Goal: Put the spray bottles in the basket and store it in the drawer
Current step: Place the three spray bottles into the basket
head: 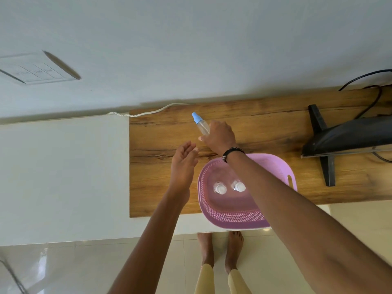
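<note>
Blue-capped spray bottle [202, 124] in right-hand grip [220, 135], cap outward

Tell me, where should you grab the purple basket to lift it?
Probably by the slot handle cut into the right end of the purple perforated plastic basket, with the other hand under the rim at the left end. Come from both ends, keeping it level: two clear bottles stand inside, and its near edge overhangs the wooden top.

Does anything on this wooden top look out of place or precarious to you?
Yes: the pink basket overhangs the near edge of the wooden top, so it could tip. Nothing looks spilled or damaged.
</note>
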